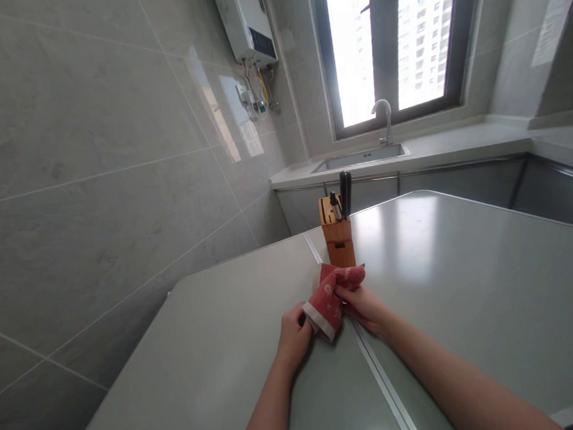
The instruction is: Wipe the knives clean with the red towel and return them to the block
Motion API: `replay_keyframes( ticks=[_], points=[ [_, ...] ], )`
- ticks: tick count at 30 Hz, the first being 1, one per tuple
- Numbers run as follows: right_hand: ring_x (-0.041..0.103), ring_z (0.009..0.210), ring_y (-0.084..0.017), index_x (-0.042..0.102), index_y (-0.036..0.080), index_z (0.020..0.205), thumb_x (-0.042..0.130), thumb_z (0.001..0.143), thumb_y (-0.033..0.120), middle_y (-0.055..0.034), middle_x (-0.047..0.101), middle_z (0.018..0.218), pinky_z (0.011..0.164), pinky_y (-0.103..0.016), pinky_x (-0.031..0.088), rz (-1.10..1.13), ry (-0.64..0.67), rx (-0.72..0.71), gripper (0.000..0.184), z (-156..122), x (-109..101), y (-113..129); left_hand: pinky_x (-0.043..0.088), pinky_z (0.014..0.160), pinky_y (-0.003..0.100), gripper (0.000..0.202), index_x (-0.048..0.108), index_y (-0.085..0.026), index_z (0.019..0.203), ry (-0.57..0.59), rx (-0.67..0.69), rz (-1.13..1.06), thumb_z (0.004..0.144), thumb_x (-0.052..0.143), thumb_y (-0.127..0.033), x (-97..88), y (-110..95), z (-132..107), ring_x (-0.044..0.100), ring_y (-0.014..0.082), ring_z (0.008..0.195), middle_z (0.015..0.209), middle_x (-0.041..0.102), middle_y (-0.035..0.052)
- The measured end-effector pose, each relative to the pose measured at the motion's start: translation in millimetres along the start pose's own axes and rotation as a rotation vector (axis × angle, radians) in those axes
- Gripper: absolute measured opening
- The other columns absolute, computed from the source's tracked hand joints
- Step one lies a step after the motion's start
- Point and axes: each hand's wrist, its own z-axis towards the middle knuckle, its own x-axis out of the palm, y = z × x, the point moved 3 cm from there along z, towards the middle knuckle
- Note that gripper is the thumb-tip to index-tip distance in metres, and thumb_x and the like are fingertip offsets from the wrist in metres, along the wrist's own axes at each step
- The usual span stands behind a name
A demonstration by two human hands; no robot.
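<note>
So there's a red cloth towel (328, 301) bunched up right between their hands, both gripping it: left hand (293, 338) clenched on the white-hemmed end, right hand (365, 308) pinching it from the other side, wrists angled inward over a grey table (474, 292), just in front of a wooden knife block (337, 240).

2 hands (293, 338) (365, 308), 1 red towel (328, 300), 1 knife block (337, 232)

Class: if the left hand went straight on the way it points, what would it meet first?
The red towel the left hand already touches; beyond, perhaps the wooden knife block, depth unclear.
</note>
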Motion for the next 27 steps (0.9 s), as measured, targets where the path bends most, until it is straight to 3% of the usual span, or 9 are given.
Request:
replay_keyframes(
  ticks=[27],
  points=[
    [0.062, 0.078, -0.020, 0.062, 0.020, 0.089, 0.069, 0.069, 0.033, -0.0049, 0.068, 0.086, 0.070, -0.031, 0.047, 0.043, 0.011, -0.028, 0.025, 3.9, -4.2, -4.3, 0.036, 0.058, 0.020, 0.034, 0.059, -0.011, 0.062, -0.104, -0.049, 0.040, 0.081, 0.045, -0.036, -4.7, 9.0, 1.5, 0.047, 0.0125, 0.062, 0.063, 0.057, 0.0005]
  ],
)
